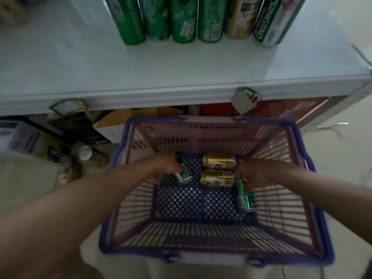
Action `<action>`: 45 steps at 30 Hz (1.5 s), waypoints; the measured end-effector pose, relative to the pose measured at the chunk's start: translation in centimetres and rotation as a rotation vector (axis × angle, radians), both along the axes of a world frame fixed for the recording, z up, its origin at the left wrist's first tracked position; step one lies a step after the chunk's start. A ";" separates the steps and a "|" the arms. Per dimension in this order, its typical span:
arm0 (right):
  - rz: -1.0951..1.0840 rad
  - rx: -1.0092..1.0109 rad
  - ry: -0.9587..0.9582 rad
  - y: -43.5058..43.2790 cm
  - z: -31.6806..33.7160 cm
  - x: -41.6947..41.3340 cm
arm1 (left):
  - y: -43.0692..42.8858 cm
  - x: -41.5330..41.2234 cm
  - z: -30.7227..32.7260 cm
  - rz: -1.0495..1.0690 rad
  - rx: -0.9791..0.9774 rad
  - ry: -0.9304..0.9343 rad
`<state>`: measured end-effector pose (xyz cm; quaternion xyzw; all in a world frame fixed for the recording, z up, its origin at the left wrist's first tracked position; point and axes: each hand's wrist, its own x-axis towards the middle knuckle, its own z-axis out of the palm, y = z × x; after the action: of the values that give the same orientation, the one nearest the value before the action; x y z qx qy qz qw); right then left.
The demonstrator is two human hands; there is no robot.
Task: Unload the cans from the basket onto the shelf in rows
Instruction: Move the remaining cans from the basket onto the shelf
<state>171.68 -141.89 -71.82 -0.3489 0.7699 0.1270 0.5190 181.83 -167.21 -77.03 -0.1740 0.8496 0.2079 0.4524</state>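
- Reaching down into the basket [211,120], both bare arms come in from the near side. The basket stands on the pale floor [342,158], its far rim just below the front edge of the shelf [100,67].
- The left hand [166,167] has its grip curled round the upper end of a green can [184,173], which lies tilted on the blue mesh bottom toward the far left.
- The right hand [254,174] has its grip pinched on the top end of a second green can [241,195] lying by the right wall. Blur hides whether another green can lies just beside it.
- Two gold cans [218,161] lie on their sides between the hands, one just behind the other. The right hand's fingers are close against their right ends.
- On the shelf a row of cans [181,23] stands upright toward the back: four green, one gold, and one green-and-white at the right end. Bare white shelf lies in front of them.
- Two price tags [244,100] hang off the shelf's front edge, the right one directly above the basket's far rim.
- Under the shelf, left of the basket, sit cardboard boxes [108,125] and a jar with a pale lid [84,153]. A red box [217,109] shows behind the basket.
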 end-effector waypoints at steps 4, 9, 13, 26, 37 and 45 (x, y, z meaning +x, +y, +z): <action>0.220 -0.165 0.281 -1.9 -5.3 3.2 | 3.8 0.3 -2.1 0.470 0.036 0.040; 0.232 -0.164 0.465 -4.3 -8.4 5.8 | 4.7 0.8 -6.3 0.836 0.092 0.165; 0.231 -0.077 0.490 -3.8 -10.8 6.7 | 4.2 1.6 -6.8 0.931 0.126 0.247; -0.485 -0.675 0.061 0.6 3.1 3.8 | 0.3 3.6 -4.2 0.933 0.284 0.223; -0.787 -1.146 -0.076 2.9 13.8 2.9 | -1.2 4.6 11.4 0.440 0.441 0.161; -1.018 -1.413 0.050 0.7 16.8 1.1 | -5.5 4.8 23.9 0.452 0.702 0.469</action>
<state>172.79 -141.16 -55.03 -0.1997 0.7420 -0.6202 0.1578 186.60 -172.76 -53.16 -0.1393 0.7481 0.6091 0.2235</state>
